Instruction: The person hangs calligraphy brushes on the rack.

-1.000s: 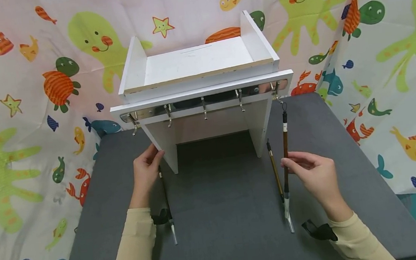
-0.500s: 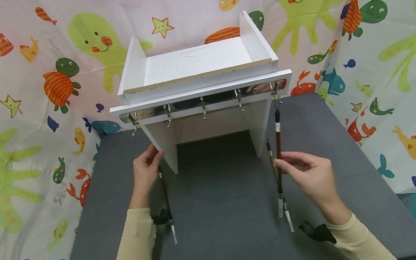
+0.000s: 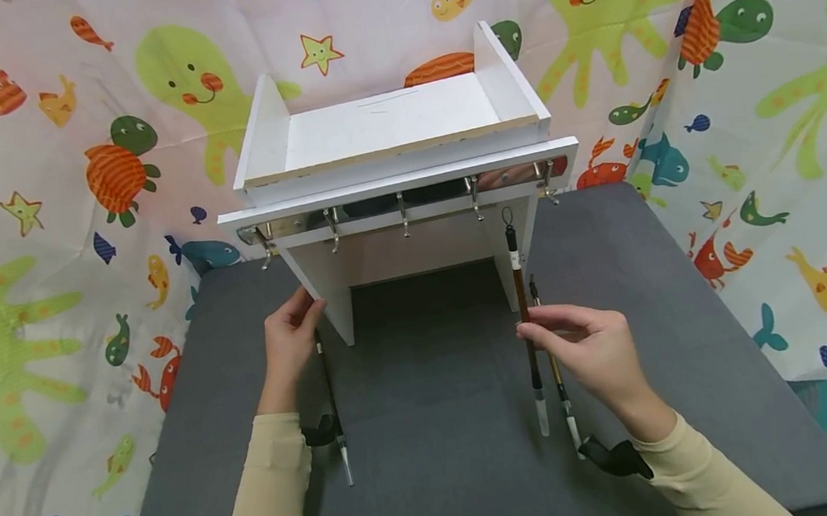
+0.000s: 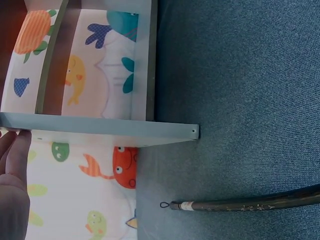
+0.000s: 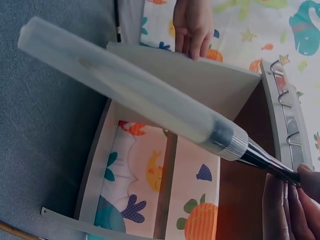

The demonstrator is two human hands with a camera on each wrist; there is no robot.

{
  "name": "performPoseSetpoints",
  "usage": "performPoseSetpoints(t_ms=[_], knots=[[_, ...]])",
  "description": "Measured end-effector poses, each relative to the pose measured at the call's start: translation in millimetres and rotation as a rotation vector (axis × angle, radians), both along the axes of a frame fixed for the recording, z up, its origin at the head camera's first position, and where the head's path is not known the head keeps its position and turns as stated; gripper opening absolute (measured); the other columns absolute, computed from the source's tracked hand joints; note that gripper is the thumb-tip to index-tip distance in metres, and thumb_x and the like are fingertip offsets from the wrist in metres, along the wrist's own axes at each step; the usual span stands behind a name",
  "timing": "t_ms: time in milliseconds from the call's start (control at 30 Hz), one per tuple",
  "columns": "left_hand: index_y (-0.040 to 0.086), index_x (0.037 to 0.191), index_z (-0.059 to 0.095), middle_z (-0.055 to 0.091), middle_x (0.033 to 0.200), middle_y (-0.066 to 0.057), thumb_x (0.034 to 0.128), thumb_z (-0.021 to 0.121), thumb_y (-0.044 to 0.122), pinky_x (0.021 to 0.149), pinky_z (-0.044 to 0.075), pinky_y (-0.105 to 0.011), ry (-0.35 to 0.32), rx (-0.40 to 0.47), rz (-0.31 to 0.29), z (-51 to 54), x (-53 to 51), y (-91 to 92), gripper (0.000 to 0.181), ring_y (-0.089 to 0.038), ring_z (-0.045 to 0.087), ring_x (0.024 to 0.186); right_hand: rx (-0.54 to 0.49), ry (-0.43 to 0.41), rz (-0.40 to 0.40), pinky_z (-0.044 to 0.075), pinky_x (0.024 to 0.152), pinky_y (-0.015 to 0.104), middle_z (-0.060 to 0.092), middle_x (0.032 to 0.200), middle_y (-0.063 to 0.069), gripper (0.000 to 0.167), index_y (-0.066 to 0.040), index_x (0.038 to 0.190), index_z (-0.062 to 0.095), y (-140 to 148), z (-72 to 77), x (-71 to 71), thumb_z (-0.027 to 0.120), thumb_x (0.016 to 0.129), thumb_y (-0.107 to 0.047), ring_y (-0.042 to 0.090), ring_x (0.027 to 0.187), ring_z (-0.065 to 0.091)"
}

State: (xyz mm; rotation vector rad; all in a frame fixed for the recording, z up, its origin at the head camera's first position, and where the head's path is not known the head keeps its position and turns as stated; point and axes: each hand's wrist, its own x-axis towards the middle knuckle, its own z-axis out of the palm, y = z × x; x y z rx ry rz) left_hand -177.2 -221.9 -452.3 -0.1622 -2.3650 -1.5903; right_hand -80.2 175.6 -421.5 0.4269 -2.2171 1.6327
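Observation:
A white shelf (image 3: 397,164) with a metal strip of several hooks (image 3: 403,213) stands on the grey surface. My right hand (image 3: 590,349) pinches a brown-handled brush (image 3: 526,313) upright, its loop at the top just below the hook strip and in front of the shelf's right leg; it touches no hook that I can see. The clear cap (image 5: 115,85) over its bristles fills the right wrist view. My left hand (image 3: 290,340) grips the edge of the shelf's left side panel (image 4: 100,124).
A dark brush (image 3: 331,399) lies left of the shelf, near my left forearm. A thinner, lighter brush (image 3: 558,377) lies on the right, partly behind my right fingers. A curtain (image 3: 122,261) with printed sea animals surrounds the grey surface (image 3: 429,422).
My right hand has moved left with the brush, from under the rightmost hook to between the two right hooks. My left hand and the shelf have stayed put.

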Motion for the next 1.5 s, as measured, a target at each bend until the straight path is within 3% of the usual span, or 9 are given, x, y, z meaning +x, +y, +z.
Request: performPoseSetpoints(t_ms=[400,733,1000,1233,1500], knots=[[-0.003,0.135,0.06,0.064,0.131,-0.024,0.0961,0.068,0.006,0.086,0.052,-0.011,0.019,-0.003,-0.013,-3.9,-0.9,-0.1,0.041,0.005,0.062,0.104,0.007,-0.013,0.036,0.059,0.072,0.02,0.079,0.092,0.009,0.023,-0.004,0.101,0.079,-8,-3.4,-3.3,0.084,0.079,0.002,0.007,0.078,0.075],[0.0,0.137,0.06,0.064,0.133,-0.021,0.0973,0.067,0.007,0.088,0.051,-0.011,0.023,-0.003,0.018,-3.3,1.2,-1.7,0.041,-0.032,0.064,0.119,0.023,-0.026,0.051,0.059,0.072,0.019,0.079,0.089,0.007,0.019,-0.006,0.1,0.079,-13,-1.9,-10.1,0.083,0.082,-0.004,0.006,0.077,0.075],[-0.001,0.137,0.06,0.063,0.133,-0.021,0.0972,0.066,0.005,0.089,0.052,-0.012,0.028,0.017,-0.001,-5.3,0.1,-0.1,0.041,-0.027,0.064,0.119,0.025,-0.044,0.039,0.059,0.072,0.019,0.079,0.089,0.008,0.019,-0.006,0.101,0.079,-12,-6.5,-11.5,0.083,0.082,-0.005,0.005,0.077,0.074],[0.001,0.138,0.06,0.063,0.134,-0.02,0.0976,0.066,0.007,0.089,0.051,-0.012,0.024,0.01,0.008,-5.4,1.4,1.6,0.041,-0.03,0.064,0.12,0.029,-0.093,0.022,0.058,0.071,0.018,0.079,0.09,0.008,0.019,-0.006,0.102,0.079,-15,-14.4,-16.7,0.083,0.084,-0.011,0.005,0.077,0.074],[0.0,0.138,0.06,0.063,0.134,-0.02,0.0978,0.066,0.006,0.089,0.051,-0.013,0.028,-0.002,0.006,-4.4,1.1,1.0,0.041,-0.03,0.064,0.119,0.106,-0.077,-0.019,0.057,0.071,0.016,0.079,0.092,0.006,0.019,-0.009,0.101,0.079,-17,-19.2,-23.7,0.084,0.084,-0.015,0.004,0.076,0.072]])
